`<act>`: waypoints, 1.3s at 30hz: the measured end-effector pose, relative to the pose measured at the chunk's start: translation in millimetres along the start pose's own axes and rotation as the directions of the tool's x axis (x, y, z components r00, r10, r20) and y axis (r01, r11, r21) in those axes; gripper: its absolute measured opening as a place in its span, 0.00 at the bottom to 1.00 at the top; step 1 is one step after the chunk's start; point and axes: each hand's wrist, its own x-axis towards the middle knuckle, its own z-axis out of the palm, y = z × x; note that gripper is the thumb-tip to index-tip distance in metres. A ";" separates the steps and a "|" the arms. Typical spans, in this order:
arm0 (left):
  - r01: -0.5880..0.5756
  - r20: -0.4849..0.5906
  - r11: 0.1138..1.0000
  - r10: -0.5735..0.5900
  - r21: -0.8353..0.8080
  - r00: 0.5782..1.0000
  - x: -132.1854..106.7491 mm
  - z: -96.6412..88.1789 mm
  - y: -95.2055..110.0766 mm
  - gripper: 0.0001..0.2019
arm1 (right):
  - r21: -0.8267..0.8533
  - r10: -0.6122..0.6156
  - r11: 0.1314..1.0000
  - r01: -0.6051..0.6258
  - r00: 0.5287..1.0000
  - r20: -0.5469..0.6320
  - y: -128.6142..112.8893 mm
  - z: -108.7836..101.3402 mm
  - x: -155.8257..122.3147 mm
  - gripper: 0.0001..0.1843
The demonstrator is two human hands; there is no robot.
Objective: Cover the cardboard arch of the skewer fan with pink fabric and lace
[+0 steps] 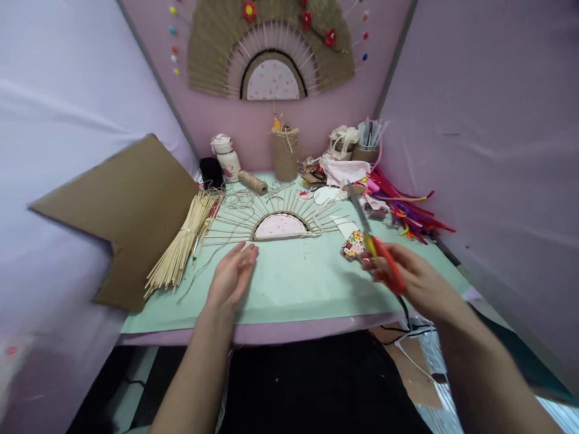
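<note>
My right hand grips a pair of scissors with red-orange handles, lifted over the right side of the table, blades pointing up and away. My left hand rests near the table's front left, palm turned inward, fingers stretched out and holding nothing. Just beyond its fingertips lies a fan frame: thin sticks spread out from a half-round piece covered in pink-dotted white cloth with a brown rim. A cord runs along part of its lower edge. Patterned scrap lies behind the scissors.
A bundle of thin sticks and a large cardboard sheet are at the left. Behind stand a bottle, a twine spool and a twine-wrapped holder. Coloured pipe cleaners pile up right. A finished fan hangs on the wall.
</note>
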 end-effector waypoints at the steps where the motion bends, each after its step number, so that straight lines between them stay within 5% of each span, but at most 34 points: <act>1: 0.063 -0.030 0.993 -0.066 -0.096 0.997 -4.5 0.7 -2.5 0.13 | 0.122 -0.004 0.993 -0.006 0.997 0.079 -3.0 17.8 9.7 0.24; 4: 0.111 -0.104 0.962 -0.140 -0.251 0.985 -4.8 3.6 -2.1 0.11 | 0.261 -0.068 0.965 0.020 0.982 0.178 -3.7 68.6 47.3 0.20; 7: 0.144 -0.100 0.944 -0.180 -0.296 0.979 5.0 5.8 2.9 0.10 | 0.156 -0.160 0.977 0.143 0.982 0.103 -0.9 107.6 88.8 0.14; 14: 0.213 -0.085 0.931 -0.248 -0.296 0.965 22.6 8.0 6.3 0.10 | -0.051 -0.211 0.975 0.218 0.971 0.111 -13.8 143.0 142.9 0.10; 22: 0.278 -0.049 0.917 -0.304 -0.284 0.951 34.1 17.4 15.4 0.10 | -0.250 -0.173 0.943 0.218 0.966 0.190 -31.3 132.4 150.5 0.07; 31: 0.260 0.088 0.951 -0.248 -0.170 0.965 61.8 53.9 0.4 0.08 | -0.305 -0.214 0.912 0.276 0.951 0.222 -51.8 118.3 152.7 0.10; 36: 0.207 0.075 0.970 -0.199 -0.127 0.977 66.9 58.4 3.5 0.11 | -0.195 -0.307 0.927 0.321 0.947 0.096 -55.6 97.4 105.9 0.11; 39: 0.157 0.079 0.979 -0.147 -0.129 0.986 57.7 51.5 17.4 0.07 | -0.116 -0.259 0.951 0.287 0.943 0.207 -57.4 72.5 59.6 0.13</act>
